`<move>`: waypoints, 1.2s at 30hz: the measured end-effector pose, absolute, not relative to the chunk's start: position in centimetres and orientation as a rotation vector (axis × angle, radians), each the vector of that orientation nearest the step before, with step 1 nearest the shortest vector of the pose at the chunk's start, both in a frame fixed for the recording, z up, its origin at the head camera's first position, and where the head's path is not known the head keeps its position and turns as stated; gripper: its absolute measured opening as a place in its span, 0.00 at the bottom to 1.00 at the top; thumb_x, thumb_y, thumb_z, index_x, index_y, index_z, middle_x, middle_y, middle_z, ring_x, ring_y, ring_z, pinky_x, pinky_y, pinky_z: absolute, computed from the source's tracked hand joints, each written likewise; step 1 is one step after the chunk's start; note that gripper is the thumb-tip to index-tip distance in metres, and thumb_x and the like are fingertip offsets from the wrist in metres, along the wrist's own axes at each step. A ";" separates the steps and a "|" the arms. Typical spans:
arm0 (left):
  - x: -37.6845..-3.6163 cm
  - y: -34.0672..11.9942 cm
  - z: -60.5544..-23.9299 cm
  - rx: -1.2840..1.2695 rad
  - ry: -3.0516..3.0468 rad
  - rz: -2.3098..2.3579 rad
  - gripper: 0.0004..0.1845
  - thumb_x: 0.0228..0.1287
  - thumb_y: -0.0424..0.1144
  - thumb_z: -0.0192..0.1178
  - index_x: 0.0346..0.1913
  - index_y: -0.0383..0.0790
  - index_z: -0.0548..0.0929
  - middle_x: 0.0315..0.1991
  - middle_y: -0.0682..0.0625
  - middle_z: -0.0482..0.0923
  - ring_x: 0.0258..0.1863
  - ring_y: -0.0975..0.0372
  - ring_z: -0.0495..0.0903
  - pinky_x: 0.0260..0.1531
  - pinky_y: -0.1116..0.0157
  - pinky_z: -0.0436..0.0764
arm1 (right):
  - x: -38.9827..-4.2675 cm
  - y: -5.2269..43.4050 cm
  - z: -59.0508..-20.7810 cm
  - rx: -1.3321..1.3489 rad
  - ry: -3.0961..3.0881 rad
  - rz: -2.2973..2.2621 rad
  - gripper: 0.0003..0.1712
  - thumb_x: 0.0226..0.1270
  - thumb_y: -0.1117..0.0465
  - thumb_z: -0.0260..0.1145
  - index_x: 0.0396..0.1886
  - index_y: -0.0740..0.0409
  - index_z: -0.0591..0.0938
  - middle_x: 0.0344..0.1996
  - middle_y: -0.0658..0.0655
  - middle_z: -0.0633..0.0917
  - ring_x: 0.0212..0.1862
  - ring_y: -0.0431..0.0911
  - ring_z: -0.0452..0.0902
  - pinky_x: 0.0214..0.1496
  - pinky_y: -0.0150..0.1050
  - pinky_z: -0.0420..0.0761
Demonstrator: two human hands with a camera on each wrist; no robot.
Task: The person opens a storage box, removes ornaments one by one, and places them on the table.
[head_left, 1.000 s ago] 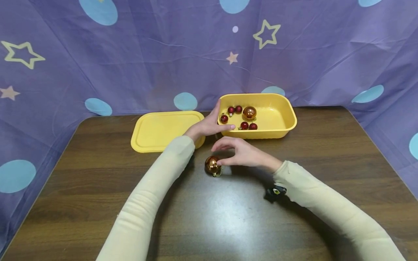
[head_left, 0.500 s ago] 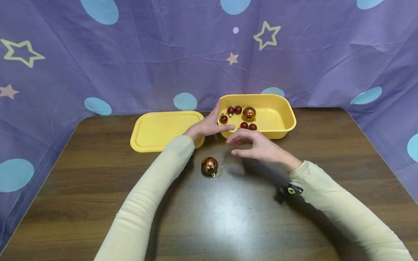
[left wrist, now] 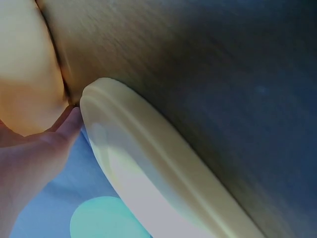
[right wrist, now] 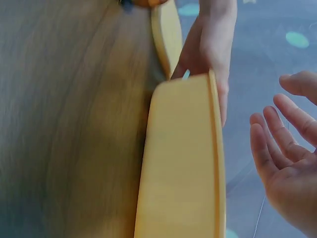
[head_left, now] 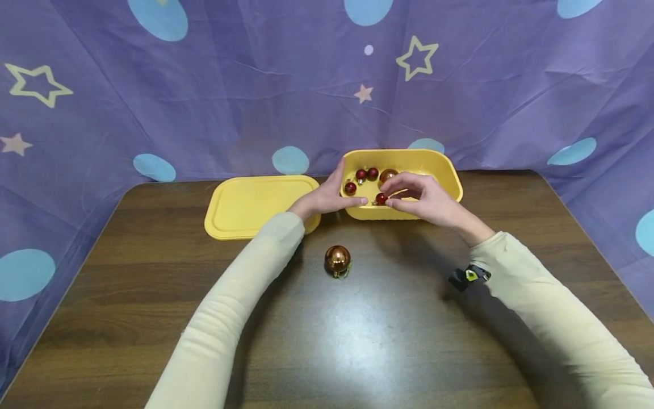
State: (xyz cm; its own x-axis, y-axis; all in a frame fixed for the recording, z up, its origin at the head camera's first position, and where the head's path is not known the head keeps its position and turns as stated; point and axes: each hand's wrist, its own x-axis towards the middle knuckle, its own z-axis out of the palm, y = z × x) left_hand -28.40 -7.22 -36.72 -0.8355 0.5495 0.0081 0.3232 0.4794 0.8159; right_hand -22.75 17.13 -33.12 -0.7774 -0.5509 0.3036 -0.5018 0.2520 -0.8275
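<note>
My left hand [head_left: 327, 196] grips the left end of a yellow plastic box [head_left: 452, 176], its thumb over the near rim and its fingers along the outer end. Over the box's near side hovers my right hand [head_left: 424, 196], fingers parted and loosely bent, fingertips close to a small red bauble [head_left: 381, 199]. In the right wrist view, that right hand [right wrist: 292, 144] shows nothing between its fingers. Also inside the box are several red baubles [head_left: 361, 174] and a larger copper-coloured bauble [head_left: 388, 175], partly hidden by my right hand. Another copper-coloured bauble [head_left: 338, 259] with a gold loop lies on the table.
The yellow lid [head_left: 260, 201] lies flat left of the box, beneath my left wrist. Behind the dark wooden table [head_left: 153, 318] hangs a purple curtain [head_left: 286, 74] with stars and blue spots. A black wrist camera [head_left: 470, 276] hangs under my right sleeve.
My right hand has left the copper-coloured bauble on the table and moved up and right, over the box. That bauble rolled a little left, then back right. My left hand stays at the box.
</note>
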 end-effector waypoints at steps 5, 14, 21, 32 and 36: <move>-28.6 -7.2 -37.1 0.793 2.429 1.416 0.58 0.56 0.39 0.71 0.76 0.36 0.38 0.70 0.33 0.54 0.69 0.46 0.56 0.69 0.55 0.54 | -24.2 17.9 -33.4 -0.903 2.514 -1.534 0.12 0.63 0.72 0.66 0.46 0.73 0.80 0.44 0.68 0.82 0.47 0.52 0.79 0.48 0.32 0.79; -28.9 -7.9 -36.7 0.759 2.448 1.290 0.52 0.65 0.45 0.63 0.76 0.37 0.34 0.75 0.36 0.42 0.73 0.49 0.45 0.70 0.56 0.48 | -27.1 18.3 -33.9 -0.798 2.659 -1.366 0.15 0.63 0.71 0.64 0.48 0.75 0.79 0.46 0.71 0.81 0.49 0.58 0.78 0.53 0.44 0.79; -29.4 -8.3 -36.4 0.713 2.497 1.092 0.56 0.64 0.50 0.63 0.77 0.42 0.30 0.77 0.41 0.30 0.74 0.53 0.36 0.71 0.58 0.41 | -28.9 18.5 -33.9 -0.779 2.680 -1.250 0.20 0.62 0.70 0.65 0.53 0.72 0.78 0.51 0.69 0.80 0.54 0.62 0.74 0.57 0.55 0.72; -29.4 -8.0 -36.4 0.717 2.533 1.052 0.58 0.64 0.51 0.63 0.75 0.41 0.27 0.76 0.39 0.30 0.74 0.50 0.39 0.71 0.56 0.44 | -31.1 18.6 -35.2 -0.786 2.624 -1.150 0.27 0.60 0.76 0.63 0.61 0.72 0.73 0.61 0.70 0.73 0.60 0.65 0.69 0.64 0.57 0.67; -29.2 -7.9 -36.4 0.666 2.542 1.017 0.60 0.63 0.54 0.63 0.75 0.43 0.25 0.76 0.37 0.31 0.74 0.48 0.40 0.70 0.52 0.46 | -31.2 18.5 -35.6 -0.726 2.639 -1.141 0.26 0.59 0.78 0.62 0.60 0.73 0.73 0.59 0.72 0.74 0.57 0.66 0.72 0.61 0.55 0.71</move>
State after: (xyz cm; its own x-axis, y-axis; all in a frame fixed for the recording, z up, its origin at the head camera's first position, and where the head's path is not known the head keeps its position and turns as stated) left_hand -29.20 -7.87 -36.38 -0.8393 0.5301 -0.1206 0.3006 0.6374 0.7095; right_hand -31.19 18.45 -35.57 -0.8656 -0.4997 0.0311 -0.3650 0.5872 -0.7225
